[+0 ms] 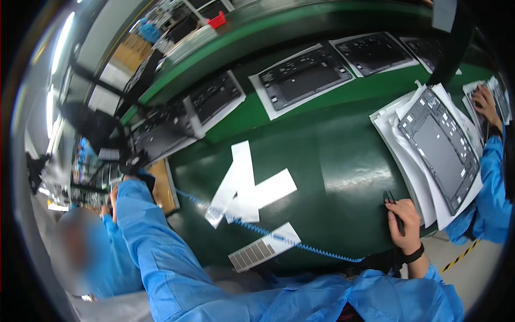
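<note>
Tweezers are gripped in the right hand, tips pointing away from the body, clear of any part, above the green bench. The left hand is extended to the far left, near a dark panel; dark objects obscure its fingers, so its grip cannot be determined. Right of the tweezers, another panel lies tilted on stacked white sheets. Between the hands lie overlapping white strips, a strip with grey rectangles and a blue coiled cord. A co-worker's hand is at the far right. Step in hand, as judged: reaching left, tweezers held ready. Any next move calls for guarded tips and a slack cord.
</note>
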The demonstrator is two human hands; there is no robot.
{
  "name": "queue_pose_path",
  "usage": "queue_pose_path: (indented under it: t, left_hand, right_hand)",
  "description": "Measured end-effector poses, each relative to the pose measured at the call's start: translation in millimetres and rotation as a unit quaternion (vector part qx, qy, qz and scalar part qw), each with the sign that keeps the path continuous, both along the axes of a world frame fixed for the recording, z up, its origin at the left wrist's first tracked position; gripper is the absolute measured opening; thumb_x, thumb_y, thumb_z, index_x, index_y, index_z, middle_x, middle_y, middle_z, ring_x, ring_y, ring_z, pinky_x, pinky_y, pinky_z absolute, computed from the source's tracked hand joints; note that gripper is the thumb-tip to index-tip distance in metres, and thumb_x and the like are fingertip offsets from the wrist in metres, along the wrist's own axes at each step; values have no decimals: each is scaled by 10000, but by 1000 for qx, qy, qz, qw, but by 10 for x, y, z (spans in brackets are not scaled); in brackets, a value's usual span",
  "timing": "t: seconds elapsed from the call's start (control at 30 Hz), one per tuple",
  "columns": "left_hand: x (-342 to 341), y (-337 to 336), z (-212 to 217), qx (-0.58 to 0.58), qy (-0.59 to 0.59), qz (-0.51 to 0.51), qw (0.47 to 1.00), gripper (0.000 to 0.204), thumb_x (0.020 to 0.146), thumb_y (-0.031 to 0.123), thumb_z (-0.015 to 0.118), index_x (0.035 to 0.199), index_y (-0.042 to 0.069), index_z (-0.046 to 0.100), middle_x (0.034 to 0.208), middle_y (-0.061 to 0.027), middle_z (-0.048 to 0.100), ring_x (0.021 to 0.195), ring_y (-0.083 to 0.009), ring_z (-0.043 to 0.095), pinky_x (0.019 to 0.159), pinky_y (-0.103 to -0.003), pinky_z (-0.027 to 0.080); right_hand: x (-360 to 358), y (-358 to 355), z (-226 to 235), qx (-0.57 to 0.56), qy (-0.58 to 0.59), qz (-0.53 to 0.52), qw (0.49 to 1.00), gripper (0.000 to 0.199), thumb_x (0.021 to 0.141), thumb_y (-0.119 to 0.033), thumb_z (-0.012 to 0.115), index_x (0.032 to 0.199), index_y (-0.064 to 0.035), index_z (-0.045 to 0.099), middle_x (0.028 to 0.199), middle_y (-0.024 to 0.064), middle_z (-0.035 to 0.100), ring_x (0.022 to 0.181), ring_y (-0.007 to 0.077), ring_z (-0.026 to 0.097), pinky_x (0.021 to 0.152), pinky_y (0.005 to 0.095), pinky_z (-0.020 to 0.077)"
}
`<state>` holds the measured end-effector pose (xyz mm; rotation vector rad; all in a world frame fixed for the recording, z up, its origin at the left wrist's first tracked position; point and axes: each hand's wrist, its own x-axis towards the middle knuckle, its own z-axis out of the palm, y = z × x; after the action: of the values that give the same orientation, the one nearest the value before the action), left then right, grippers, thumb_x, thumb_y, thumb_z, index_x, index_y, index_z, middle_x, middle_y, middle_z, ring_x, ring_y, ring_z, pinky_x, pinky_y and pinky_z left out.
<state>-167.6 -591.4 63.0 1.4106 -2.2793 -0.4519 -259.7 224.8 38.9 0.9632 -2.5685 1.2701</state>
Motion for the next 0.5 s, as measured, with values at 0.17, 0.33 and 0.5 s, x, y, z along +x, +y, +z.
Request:
queue_pose_path:
  t: [0.17, 0.33, 0.5]
  left_hand:
    - [-524, -38, 232, 40, -61, 10, 997, 339, 982, 278, 521, 1058, -15, 674, 871, -104, 680, 831, -218, 650, 717, -316, 504]
    - [-892, 44, 392, 73, -106, 20, 991, 332, 970, 273, 523, 1046, -15, 670, 865, -120, 681, 812, -236, 661, 699, -332, 515]
    - [-1107, 160, 476, 97, -131, 31, 986, 325, 957, 267, 526, 1034, -16, 666, 859, -136, 681, 792, -253, 673, 680, -348, 526]
  right_hand:
    - [-13, -21, -48, 26, -13, -14, 999, 263, 745, 82, 608, 987, 8, 678, 1012, 177, 696, 868, 339, 620, 788, 401, 501]
    - [4, 28, -155, 68, -13, -11, 998, 307, 755, 60, 574, 1049, 6, 643, 1081, 204, 689, 899, 351, 607, 829, 429, 477]
    - [33, 142, -235, 101, -17, -14, 995, 347, 778, 47, 553, 1109, -13, 640, 1155, 197, 677, 936, 353, 597, 865, 446, 452]
